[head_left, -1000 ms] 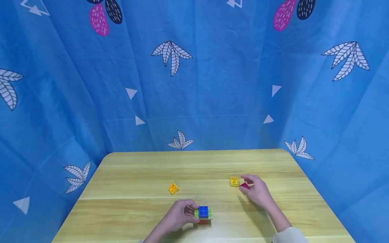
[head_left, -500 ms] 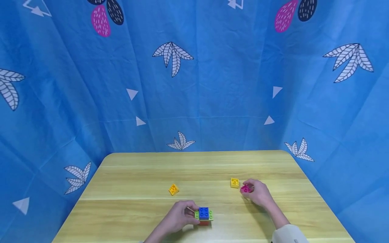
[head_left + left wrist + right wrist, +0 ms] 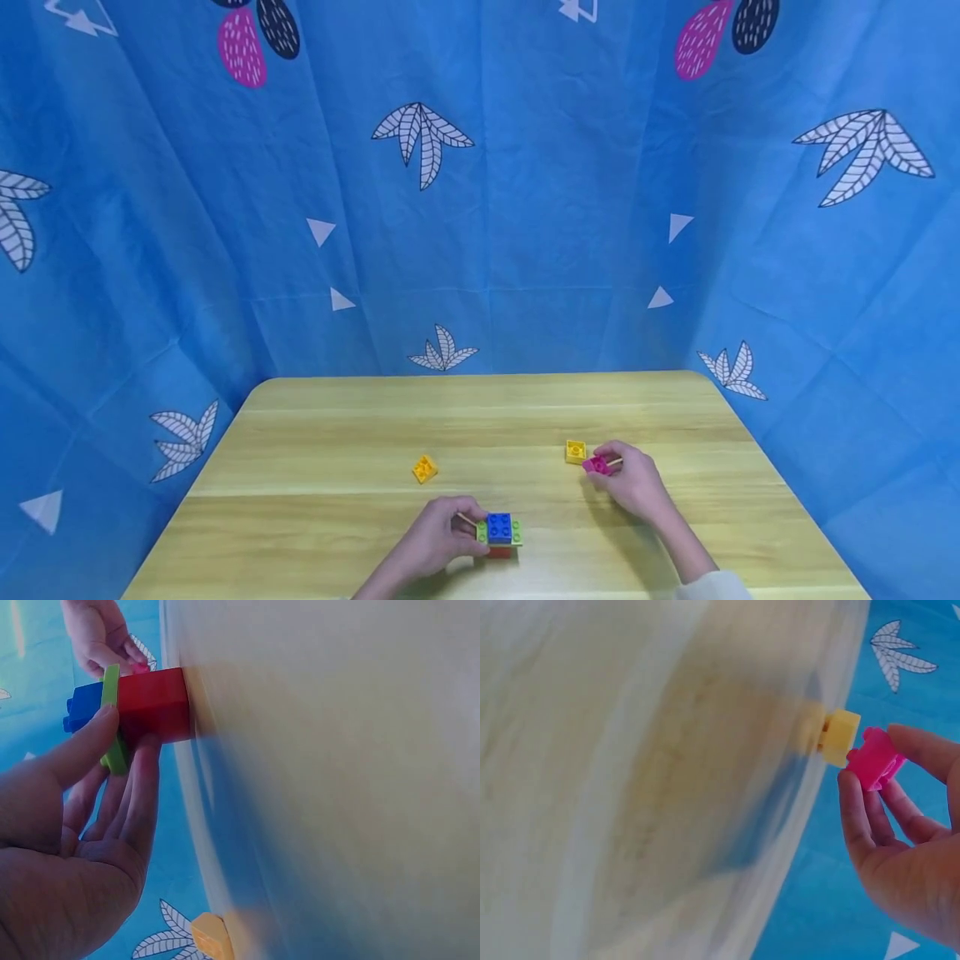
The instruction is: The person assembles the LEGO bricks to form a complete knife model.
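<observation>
My left hand [image 3: 444,537] grips a stack of toy building blocks near the table's front. A blue block [image 3: 498,527] sits on top, a green plate [image 3: 112,718] is in the middle, and a red block [image 3: 156,705] stands at the bottom on the table. Thumb and fingers pinch the stack from its left side. Over to the right, my right hand [image 3: 636,483] pinches a pink block [image 3: 875,759] between thumb and fingers, its hollow side showing in the head view. A yellow block [image 3: 576,452] lies just beyond it, hollow side up.
An orange-yellow block [image 3: 425,468] lies tilted on the wooden table [image 3: 337,425], left of and beyond the left hand. A blue patterned curtain [image 3: 480,250] hangs behind the table and along both sides.
My right hand has taken the pink block from beside the yellow one and tipped it, so its hollow side shows. The left hand and its stack keep their place.
</observation>
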Tool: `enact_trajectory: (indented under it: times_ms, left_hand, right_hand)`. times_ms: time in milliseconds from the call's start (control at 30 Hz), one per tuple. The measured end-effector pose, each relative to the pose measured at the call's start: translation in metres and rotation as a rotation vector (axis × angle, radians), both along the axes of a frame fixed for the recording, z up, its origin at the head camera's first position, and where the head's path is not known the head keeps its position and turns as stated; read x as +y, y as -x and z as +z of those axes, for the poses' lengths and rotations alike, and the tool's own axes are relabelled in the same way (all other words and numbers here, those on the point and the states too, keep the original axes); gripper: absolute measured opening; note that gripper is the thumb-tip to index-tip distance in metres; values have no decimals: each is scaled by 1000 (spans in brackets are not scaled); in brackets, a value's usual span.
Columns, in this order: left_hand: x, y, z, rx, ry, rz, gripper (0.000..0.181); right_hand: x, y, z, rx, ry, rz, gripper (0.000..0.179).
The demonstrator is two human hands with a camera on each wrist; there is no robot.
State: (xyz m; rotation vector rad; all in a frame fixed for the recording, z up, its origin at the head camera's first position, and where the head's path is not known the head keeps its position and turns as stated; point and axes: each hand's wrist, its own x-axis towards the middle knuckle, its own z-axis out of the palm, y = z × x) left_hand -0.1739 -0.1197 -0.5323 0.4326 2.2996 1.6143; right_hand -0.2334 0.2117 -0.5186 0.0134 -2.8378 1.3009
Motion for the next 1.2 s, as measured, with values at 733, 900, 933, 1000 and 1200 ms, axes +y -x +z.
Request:
enact_trajectory:
  times_ms: [733, 900, 933, 1000, 1200]
  left_hand:
    - [0, -6, -2, -13, 29, 8, 32]
    - [-3, -4, -1, 20, 33, -2, 32]
    - [-4, -4, 0, 29, 35, -5, 31]
    - [-5, -4, 0, 36, 34, -13, 30]
    - [-3, -3, 2, 37, 11, -24, 31]
  right_hand:
    - [-22, -29, 17, 66, 311, 119, 31]
    - [-32, -30, 18, 96, 360, 129, 31]
    - [-34, -30, 18, 101, 361, 139, 30]
    - [-38, -31, 18, 110, 372, 158, 29]
    - [-46, -36, 19, 129, 429, 236, 25]
